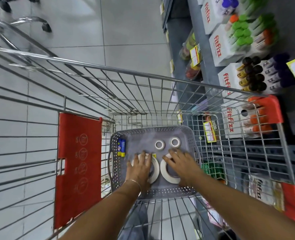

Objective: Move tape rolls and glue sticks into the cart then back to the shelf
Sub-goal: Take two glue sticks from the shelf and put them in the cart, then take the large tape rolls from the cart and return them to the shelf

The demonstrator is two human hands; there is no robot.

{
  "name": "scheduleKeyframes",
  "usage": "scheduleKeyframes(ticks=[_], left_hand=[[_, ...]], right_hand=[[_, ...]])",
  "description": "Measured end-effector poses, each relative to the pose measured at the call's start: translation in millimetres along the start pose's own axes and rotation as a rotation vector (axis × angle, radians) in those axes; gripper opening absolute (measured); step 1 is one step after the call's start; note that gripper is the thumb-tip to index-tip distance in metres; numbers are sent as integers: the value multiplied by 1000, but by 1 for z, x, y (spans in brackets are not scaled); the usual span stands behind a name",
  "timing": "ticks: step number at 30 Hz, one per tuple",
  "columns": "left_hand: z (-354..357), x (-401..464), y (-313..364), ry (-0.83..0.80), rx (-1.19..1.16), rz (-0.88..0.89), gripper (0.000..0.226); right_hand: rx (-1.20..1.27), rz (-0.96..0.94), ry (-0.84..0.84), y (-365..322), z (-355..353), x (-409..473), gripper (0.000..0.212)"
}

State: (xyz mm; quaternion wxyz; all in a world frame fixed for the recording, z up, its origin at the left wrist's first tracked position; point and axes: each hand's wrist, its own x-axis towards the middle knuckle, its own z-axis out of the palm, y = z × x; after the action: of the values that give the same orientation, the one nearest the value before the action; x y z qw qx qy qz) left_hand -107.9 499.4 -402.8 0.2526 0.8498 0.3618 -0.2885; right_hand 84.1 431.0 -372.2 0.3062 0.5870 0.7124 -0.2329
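Two glue sticks [121, 147] lie side by side along the left wall of a grey perforated plastic basket [153, 131] in the wire cart [108, 71], long axes pointing away from the person. Four white tape rolls lie flat, holes up: two small [160, 144] [175, 142], two large. The left hand [139, 168] lies palm down, fingers spread over one large roll [154, 168]; the right hand [179, 164] curls its fingers onto the other's [167, 173] rim. Neither visibly clamps.
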Motion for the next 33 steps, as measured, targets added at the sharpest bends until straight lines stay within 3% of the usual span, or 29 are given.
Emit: scheduleKeyframes(ticks=[9,14,19,25,33], left_hand=[[-33,-16,-7,54,25,33,116],[-80,-42,-6,153,24,28,115],[-145,-74,8,291,69,88,120],[-204,-134,64,550,163,314,116],[-219,-250,216,658,267,602,115]], right_hand=[[145,89,64,0,-31,-20,121],[335,222,228,11,-74,-58,116],[491,337,524,19,-124,-139,109],[489,499,764,10,-147,-265,119],[570,795,993,-43,-100,-468,117]])
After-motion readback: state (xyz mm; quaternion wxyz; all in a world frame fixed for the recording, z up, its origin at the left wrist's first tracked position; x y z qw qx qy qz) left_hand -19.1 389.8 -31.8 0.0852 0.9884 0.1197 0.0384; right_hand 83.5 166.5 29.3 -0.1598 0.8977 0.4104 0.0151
